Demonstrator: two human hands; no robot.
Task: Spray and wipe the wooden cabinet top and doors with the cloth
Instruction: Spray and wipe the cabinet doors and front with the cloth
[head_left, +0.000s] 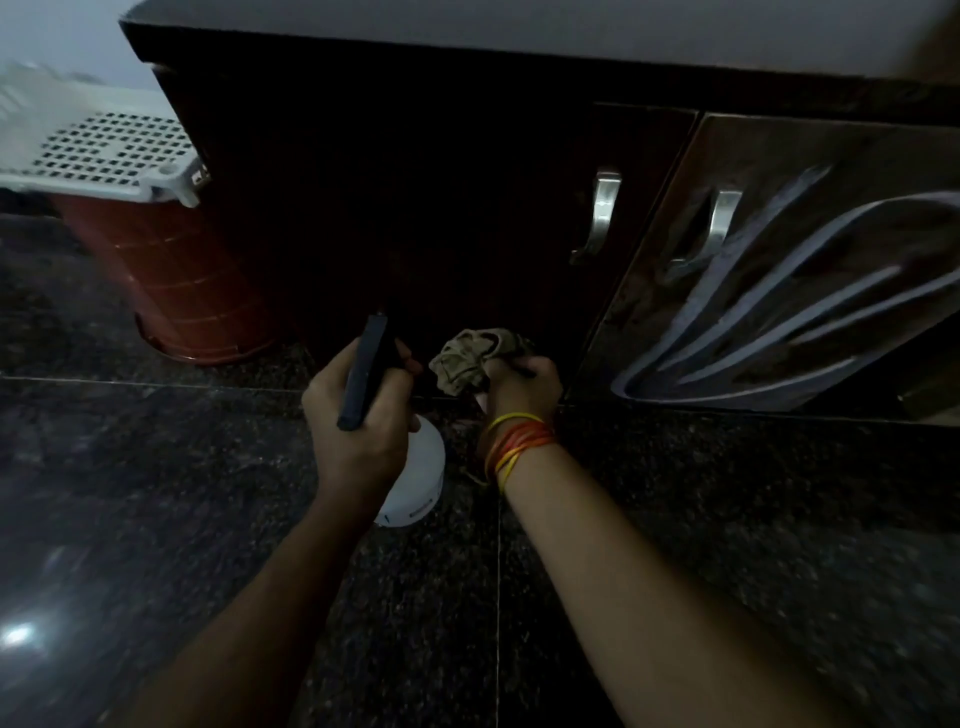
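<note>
Your left hand (358, 415) is wrapped around the dark head of the spray bottle (415, 478), whose white body hangs below your fist, and your right hand (519, 387) clutches the bunched cloth (470, 356) low against the foot of the left cabinet door (415, 208). You appear to be working this door's lowest strip, just above the dark stone floor (156, 519). Aim the nozzle at the panel, not at the floor, and mist lightly so nothing runs down onto the tile. Open the cloth out flatter before you wipe; a tight wad cleans only a narrow line. Stroke sideways along the bottom edge, then work upward toward the metal handle (597, 213). The right-hand door (779, 249) shows pale reflections, so check it for streaks afterwards. The cabinet top (519, 26) lies above and is barely visible from here.
</note>
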